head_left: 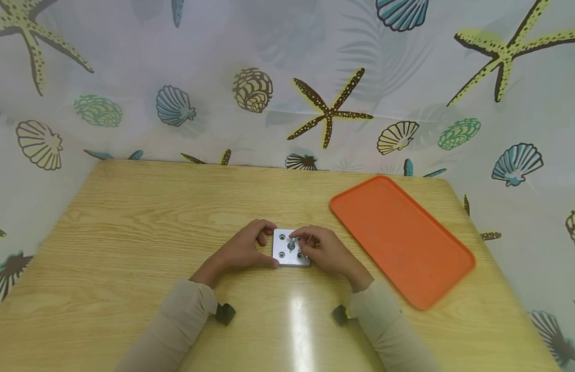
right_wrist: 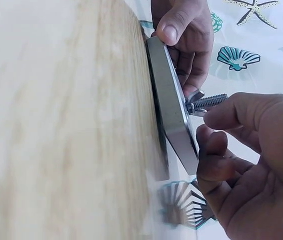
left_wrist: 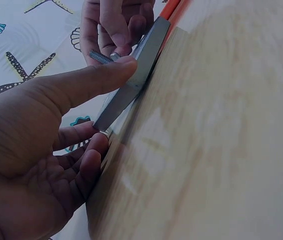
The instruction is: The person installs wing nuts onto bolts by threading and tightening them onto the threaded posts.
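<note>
A silvery square metal plate (head_left: 292, 260) with holes near its corners lies on the table. From its middle stands a threaded bolt (right_wrist: 212, 101) with a wing nut (right_wrist: 195, 96) low on it, close against the plate's face. My left hand (head_left: 243, 248) holds the plate by its left side, thumb at the near corner and fingertips at the far one. On the other side, my right hand (head_left: 328, 250) has its thumb and curled fingers at the wing nut, covering part of the plate's right side in the head view.
An orange tray (head_left: 399, 237) lies at an angle on the right of the wooden table (head_left: 166, 206). Behind and beside the table hangs a cloth (head_left: 213, 51) printed with shells and starfish. Dark wrist-worn blocks sit under both sleeves.
</note>
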A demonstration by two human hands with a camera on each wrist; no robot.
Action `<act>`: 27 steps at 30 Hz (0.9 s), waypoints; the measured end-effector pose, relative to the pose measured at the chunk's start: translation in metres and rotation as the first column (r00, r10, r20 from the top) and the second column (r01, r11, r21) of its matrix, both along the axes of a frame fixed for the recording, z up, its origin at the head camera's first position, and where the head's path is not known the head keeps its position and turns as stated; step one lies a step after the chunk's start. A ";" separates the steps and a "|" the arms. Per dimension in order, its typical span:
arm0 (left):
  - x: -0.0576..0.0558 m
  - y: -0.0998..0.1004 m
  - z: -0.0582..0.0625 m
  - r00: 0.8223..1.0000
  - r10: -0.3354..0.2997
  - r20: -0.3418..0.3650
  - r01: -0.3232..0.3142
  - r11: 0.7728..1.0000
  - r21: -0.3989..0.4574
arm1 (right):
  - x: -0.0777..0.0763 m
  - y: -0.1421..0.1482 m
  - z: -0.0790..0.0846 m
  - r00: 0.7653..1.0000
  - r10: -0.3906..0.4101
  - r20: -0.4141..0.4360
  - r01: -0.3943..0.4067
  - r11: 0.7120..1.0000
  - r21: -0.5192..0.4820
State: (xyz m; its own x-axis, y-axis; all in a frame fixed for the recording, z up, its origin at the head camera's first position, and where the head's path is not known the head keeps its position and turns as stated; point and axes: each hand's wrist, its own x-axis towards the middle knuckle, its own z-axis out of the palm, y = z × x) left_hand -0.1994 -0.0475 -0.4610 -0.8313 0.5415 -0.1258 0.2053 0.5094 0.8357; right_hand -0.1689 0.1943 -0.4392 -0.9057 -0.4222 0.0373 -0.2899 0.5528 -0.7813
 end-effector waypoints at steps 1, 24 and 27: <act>0.000 0.000 0.000 1.000 0.001 0.001 -0.001 1.000 -0.001 | 0.000 0.000 0.000 1.000 -0.007 0.001 0.007 1.000 -0.003; 0.002 -0.001 0.002 1.000 -0.003 0.004 0.003 1.000 0.014 | -0.002 0.002 -0.003 0.998 -0.032 0.050 0.033 0.999 -0.024; 0.002 0.000 0.003 1.000 -0.003 0.008 0.003 1.000 0.013 | -0.001 0.001 -0.002 0.998 -0.028 0.055 0.029 0.999 -0.018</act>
